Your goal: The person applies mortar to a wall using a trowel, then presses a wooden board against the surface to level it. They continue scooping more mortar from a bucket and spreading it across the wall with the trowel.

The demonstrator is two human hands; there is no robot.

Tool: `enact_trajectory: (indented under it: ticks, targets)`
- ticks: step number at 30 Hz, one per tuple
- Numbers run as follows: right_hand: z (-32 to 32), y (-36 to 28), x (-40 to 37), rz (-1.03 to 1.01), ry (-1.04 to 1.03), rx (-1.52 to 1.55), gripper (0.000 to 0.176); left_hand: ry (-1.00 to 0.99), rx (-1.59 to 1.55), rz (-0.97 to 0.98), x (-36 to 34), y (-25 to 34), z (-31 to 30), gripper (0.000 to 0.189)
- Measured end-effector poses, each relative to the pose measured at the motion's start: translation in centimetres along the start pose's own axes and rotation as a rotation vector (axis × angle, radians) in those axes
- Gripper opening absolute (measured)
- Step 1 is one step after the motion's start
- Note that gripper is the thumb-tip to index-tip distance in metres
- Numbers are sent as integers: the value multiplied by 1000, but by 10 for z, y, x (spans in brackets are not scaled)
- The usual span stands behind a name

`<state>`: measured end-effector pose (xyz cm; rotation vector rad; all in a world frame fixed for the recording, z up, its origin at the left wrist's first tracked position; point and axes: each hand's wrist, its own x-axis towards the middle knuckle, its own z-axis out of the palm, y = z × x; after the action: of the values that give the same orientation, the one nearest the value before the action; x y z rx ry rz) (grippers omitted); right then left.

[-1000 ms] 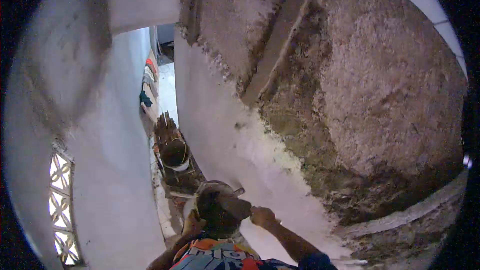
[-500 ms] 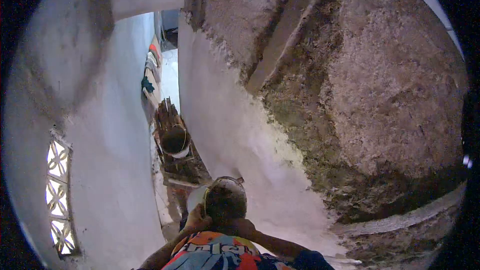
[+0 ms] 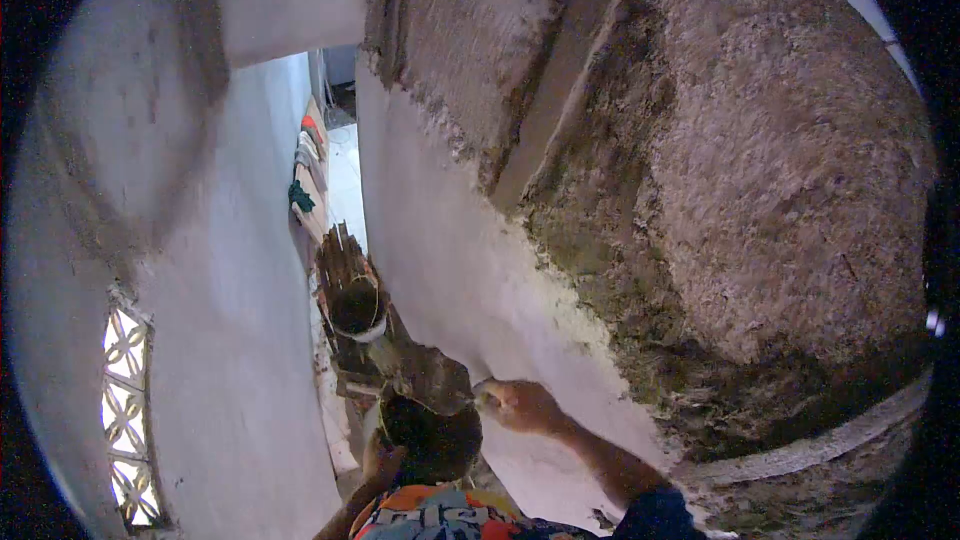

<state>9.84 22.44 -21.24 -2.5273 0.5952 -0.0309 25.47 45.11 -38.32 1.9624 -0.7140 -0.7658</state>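
Observation:
A round bucket with a dark inside [image 3: 430, 440] is just in front of my body, tilted so its opening faces up. At its left rim is my left hand [image 3: 380, 460], fingers closed on the rim. My right hand [image 3: 515, 405] is closed in a fist near the right wall, at the end of a flat, dark mortar-covered tool [image 3: 435, 380] that lies over the far rim of the bucket. The tool's handle is mostly hidden in the hand.
A second bucket [image 3: 358, 312] rests on rough wooden planks [image 3: 342, 252] farther ahead. A smooth wall [image 3: 240, 290] with a patterned vent [image 3: 125, 405] stands left; a partly rough, partly plastered wall [image 3: 780, 170] stands right. Cloths [image 3: 302, 195] lie on a board beyond.
My right hand has moved from the near side of the bucket out to the right, and the flat tool now shows over the rim. The bucket sits lower in view.

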Motion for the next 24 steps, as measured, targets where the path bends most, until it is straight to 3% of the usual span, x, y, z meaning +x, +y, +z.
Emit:
enact_trajectory:
  ticks: [2, 3, 4, 5, 6, 7, 10, 11, 12, 13, 14, 16, 17, 19, 21, 22, 24]
  targets:
    - [-58, -27, 31, -85, -156, 98, 32, 30, -53, 83, 11, -37, 7, 38]
    - [-92, -48, 39, 11, -255, 349, 27, 32, -49, 90, 11, -30, 4, 38]
    - [-111, -47, 51, -200, -156, 341, 26, 62, -73, 66, 3, -15, -1, 38]
    - [-145, -61, 62, 35, -319, 490, 24, 92, -97, 40, -1, -2, -4, 39]
    - [-168, -57, 69, -17, -208, 540, 26, 94, -90, 47, 1, 6, -7, 39]
    - [-194, -32, 86, -58, -137, 948, 25, 86, -84, 26, 8, 16, -11, 39]
    - [-207, 39, 124, -399, 93, 1714, 17, 32, -70, -89, -5, 29, -19, 40]
    - [-176, 64, 130, -323, 306, 1726, 19, 12, -74, -119, -7, 29, -20, 40]
    - [-126, 76, 123, -59, 459, 1471, 20, 13, -80, -105, -2, 14, -20, 40]
    - [-72, 74, 106, 146, 426, 1220, 22, -9, 45, -141, 8, -15, -13, 39]
    - [-33, 63, 83, 290, 269, 1047, 24, -34, 156, -189, 14, -31, -1, 39]
    - [9, 37, 34, 483, -173, 778, 28, -17, 18, -140, 5, -7, -3, 38]
    - [13, 30, 18, 524, -279, 669, 30, 1, -69, -88, 0, 7, -10, 38]
    - [-11, 23, 5, 522, -191, 486, 32, -14, -114, -24, -1, 20, -16, 38]
    - [-46, 64, 6, 181, 37, -104, 29, -45, -197, -81, 6, 12, -12, 39]
    - [-91, 46, 12, 351, -34, -210, 35, -59, -254, -124, 10, 10, -8, 41]
    - [-153, 71, 28, 356, -1, -574, 28, -93, -290, -60, 9, 23, -11, 41]
